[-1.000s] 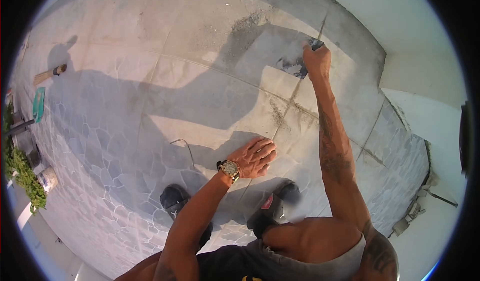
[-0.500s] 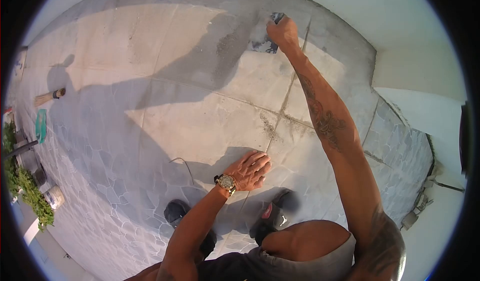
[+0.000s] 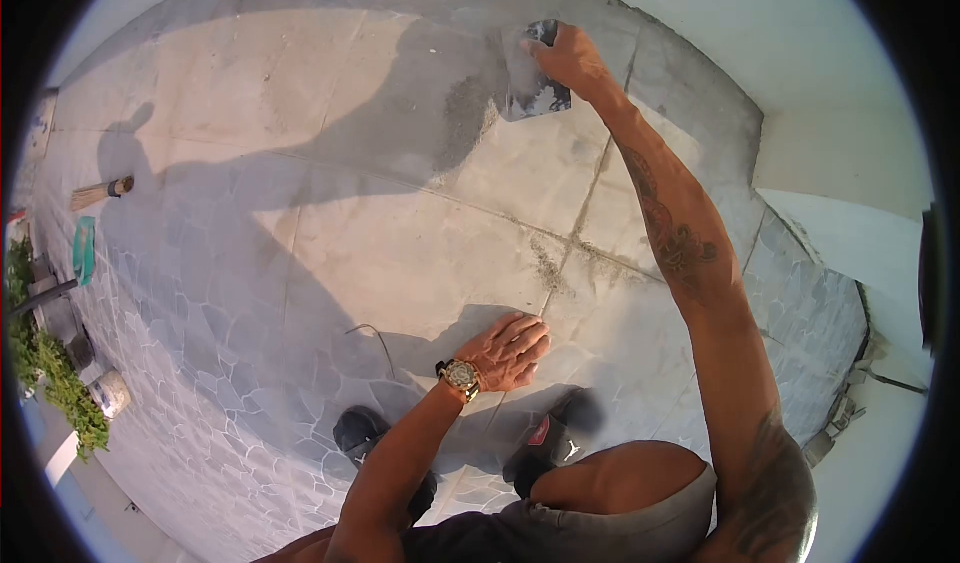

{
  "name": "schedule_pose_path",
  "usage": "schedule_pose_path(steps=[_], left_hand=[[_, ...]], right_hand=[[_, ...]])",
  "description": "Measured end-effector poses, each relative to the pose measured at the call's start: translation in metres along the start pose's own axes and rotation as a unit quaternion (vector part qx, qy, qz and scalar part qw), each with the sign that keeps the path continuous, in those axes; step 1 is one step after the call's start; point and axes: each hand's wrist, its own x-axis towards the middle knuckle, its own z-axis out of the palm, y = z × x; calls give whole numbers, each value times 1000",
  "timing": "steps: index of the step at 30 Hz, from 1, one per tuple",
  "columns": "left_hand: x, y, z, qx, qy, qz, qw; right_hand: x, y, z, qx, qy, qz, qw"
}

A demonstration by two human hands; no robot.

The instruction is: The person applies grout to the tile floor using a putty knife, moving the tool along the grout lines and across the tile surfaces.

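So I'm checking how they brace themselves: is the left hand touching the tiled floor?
Touching. The head view shows the left hand lying palm-down, fingers spread flat on the tiled floor, with no gap visible.

Outdoor tiling site: sunlit paved floor [image 3: 400,243], white wall [image 3: 830,93], plants [image 3: 50,373].

No legible text, labels or numbers.

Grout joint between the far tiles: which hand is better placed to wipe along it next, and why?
Right, probably. The right hand is stretched out holding the dark pad on the far tiles, beside that joint. The left hand lies flat on a near tile, propping the body.
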Motion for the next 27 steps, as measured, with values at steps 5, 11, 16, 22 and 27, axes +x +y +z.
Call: schedule_pose_path(steps=[5,11,16,22,27], left_hand=[[-3,0,4,-8,7,-4,1000],[-3,4,7,-15,15,1,1000],[-1,-1,3,-8,15,-1,1000],[-4,-2,12,6,13,3,1000],[-4,-2,9,0,-13,13,1000]], right_hand=[[7,76,-92,170,36,102,980],[59,24,-17,-125,56,-7,991],[54,38,-85,-21,21,33,999],[61,78,-73,62,94,29,993],[100,7,-20,-40,7,1,999]])
